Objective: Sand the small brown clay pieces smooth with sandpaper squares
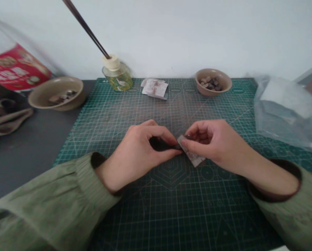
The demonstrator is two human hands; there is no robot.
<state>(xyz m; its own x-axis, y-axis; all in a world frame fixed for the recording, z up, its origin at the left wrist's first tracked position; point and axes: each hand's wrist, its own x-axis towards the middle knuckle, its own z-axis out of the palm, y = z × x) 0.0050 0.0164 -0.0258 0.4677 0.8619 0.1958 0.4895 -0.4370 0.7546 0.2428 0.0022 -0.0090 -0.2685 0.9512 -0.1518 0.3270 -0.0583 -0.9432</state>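
Note:
My left hand (pixel 145 150) is closed in a pinch over the middle of the green cutting mat (pixel 169 209). Between its thumb and forefinger sits a small dark piece (pixel 178 146), mostly covered by the fingertips. Close beside it, my right hand (pixel 210 141) grips a stiff, grey-white sheet with brown stains (pixel 194 155), which looks like folded sandpaper. That sheet slants down to the right below the right thumb. Its upper end is against or very near the dark piece; contact cannot be made out.
Brown-stained pale sheets (pixel 155 88) lie at the back. A small bowl of brown pieces (pixel 213 81) stands behind my right hand; a larger bowl (pixel 58 92) is left. A reed diffuser (pixel 117 75), red-labelled bag (pixel 17 68) and clear plastic bag (pixel 284 111) stand around the mat.

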